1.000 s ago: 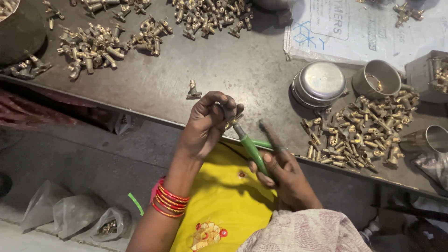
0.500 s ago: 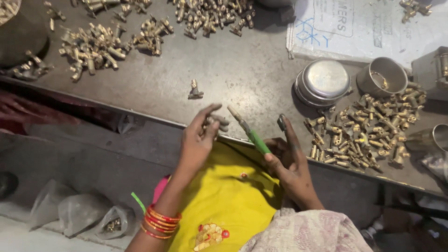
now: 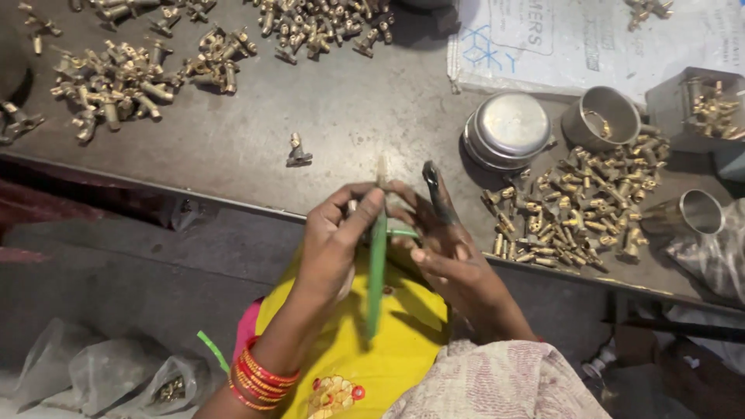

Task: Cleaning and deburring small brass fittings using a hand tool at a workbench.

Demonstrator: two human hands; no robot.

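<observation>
My left hand [image 3: 335, 237] and my right hand [image 3: 442, 244] meet at the table's near edge over my yellow lap. Between them runs a green-handled tool [image 3: 377, 264], held almost upright, its pale tip pointing away from me. My left thumb and fingers pinch near the tool's upper end, where a small metal part seems held, but it is mostly hidden. My right fingers are dark with grime; the forefinger sticks out straight. A single brass fitting [image 3: 297, 150] stands alone on the table just beyond my hands.
A heap of brass fittings [image 3: 582, 206] lies right of my hands, beside a steel lidded tin [image 3: 506, 128] and steel cups [image 3: 601, 116]. More brass heaps [image 3: 116, 81] sit far left and top centre. Plastic bags [image 3: 109, 372] lie on the floor lower left.
The green tool swung from slanting right to nearly upright. Both hands closed together around it; my left hand, which had been spread apart from it, now pinches near its top.
</observation>
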